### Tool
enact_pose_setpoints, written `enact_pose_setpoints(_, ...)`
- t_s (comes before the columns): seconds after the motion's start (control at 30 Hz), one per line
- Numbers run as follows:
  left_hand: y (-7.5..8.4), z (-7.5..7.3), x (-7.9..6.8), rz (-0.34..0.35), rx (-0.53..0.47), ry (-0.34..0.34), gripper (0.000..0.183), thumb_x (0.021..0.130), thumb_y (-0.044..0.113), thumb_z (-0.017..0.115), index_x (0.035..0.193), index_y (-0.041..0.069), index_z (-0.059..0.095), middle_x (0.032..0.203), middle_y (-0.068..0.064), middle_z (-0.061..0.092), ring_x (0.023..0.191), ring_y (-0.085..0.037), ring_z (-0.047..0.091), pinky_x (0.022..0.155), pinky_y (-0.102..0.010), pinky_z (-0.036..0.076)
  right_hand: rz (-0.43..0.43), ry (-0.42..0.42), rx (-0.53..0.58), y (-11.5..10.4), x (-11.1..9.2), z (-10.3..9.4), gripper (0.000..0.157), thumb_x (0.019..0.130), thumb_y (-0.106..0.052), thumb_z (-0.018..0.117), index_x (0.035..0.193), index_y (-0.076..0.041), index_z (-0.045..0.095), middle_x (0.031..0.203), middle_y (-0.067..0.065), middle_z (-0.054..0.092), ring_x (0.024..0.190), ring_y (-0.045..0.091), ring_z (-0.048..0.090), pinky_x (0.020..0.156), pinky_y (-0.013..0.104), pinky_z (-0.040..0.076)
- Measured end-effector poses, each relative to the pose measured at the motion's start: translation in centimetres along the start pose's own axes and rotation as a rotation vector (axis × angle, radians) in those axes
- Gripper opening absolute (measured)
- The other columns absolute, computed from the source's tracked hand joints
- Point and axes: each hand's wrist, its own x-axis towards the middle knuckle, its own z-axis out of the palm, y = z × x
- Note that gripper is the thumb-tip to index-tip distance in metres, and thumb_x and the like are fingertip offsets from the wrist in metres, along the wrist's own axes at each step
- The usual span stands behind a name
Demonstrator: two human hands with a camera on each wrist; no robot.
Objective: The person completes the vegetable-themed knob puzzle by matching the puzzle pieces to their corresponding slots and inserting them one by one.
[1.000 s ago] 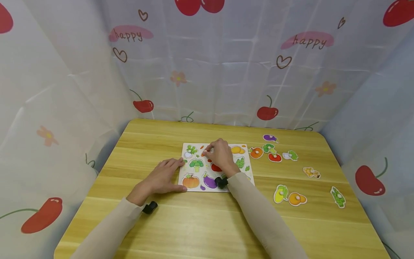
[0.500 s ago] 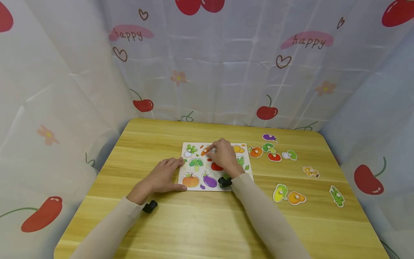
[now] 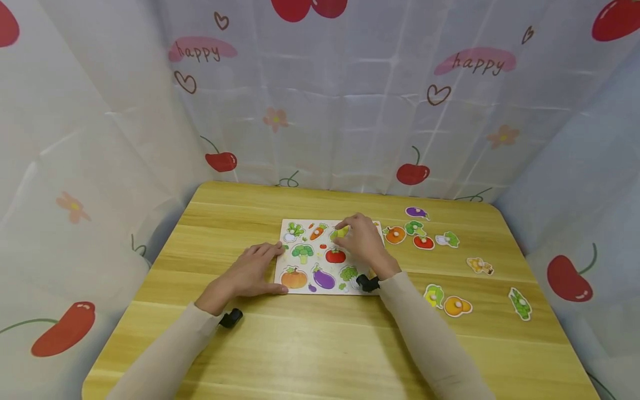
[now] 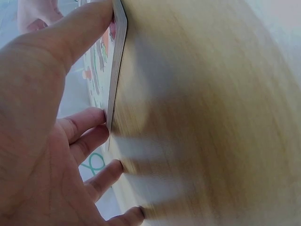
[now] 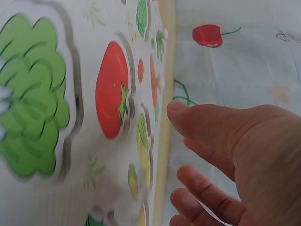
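A white wooden puzzle board (image 3: 306,268) with vegetable pictures lies on the table. My left hand (image 3: 252,272) steadies its left edge, thumb at the near corner and fingertips along the side. In the left wrist view, the thumb (image 4: 89,30) rests on the board. The right hand (image 3: 364,241) hovers over the board's upper middle, by the corn picture (image 3: 340,233), thumb and fingers parted around nothing. A carrot piece (image 3: 318,233) with a pale knob sits in its slot, left of that hand; the right wrist view shows the carrot (image 5: 154,84) near the board's far edge.
Loose knobbed pieces lie right of the board: an eggplant (image 3: 417,213), a pumpkin (image 3: 395,235), a broccoli (image 3: 414,228), a tomato (image 3: 423,243), a cabbage (image 3: 447,239), a corn (image 3: 433,295) and several others. A printed curtain (image 3: 325,111) closes off the back and sides.
The right hand has let go of the carrot piece, now lying in its slot, and has moved right across the board. The left hand has stayed put.
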Motion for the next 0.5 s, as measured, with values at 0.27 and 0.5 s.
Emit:
enact_pose_setpoints(0.27, 0.1, 0.0, -0.2, -0.014, -0.005, -0.008, 0.11, 0.094, 0.063, 0.094, 0.176, 0.008, 0.047, 0.187, -0.017, 0.044, 0.167, -0.055, 0.044, 0.142, -0.072, 0.031, 0.035, -0.004, 0.01, 2.2, -1.8, -1.6, 0.038, 0.102, -0.026, 0.092, 0.135, -0.009, 0.085, 0.152, 0.021, 0.07, 0.148, 0.046, 0.059, 0.129, 0.068, 0.048)
enact_pose_setpoints(0.5, 0.1, 0.0, 0.0, -0.007, 0.006, 0.001, 0.11, 0.094, 0.064, 0.093, 0.177, 0.008, 0.047, 0.187, -0.016, 0.044, 0.167, -0.054, 0.044, 0.142, -0.072, 0.032, 0.039, 0.002, -0.025, 3.7, -3.6, -3.4, 0.04, 0.1, -0.026, 0.094, 0.135, -0.009, 0.085, 0.149, 0.022, 0.07, 0.145, 0.047, 0.062, 0.127, 0.069, 0.052)
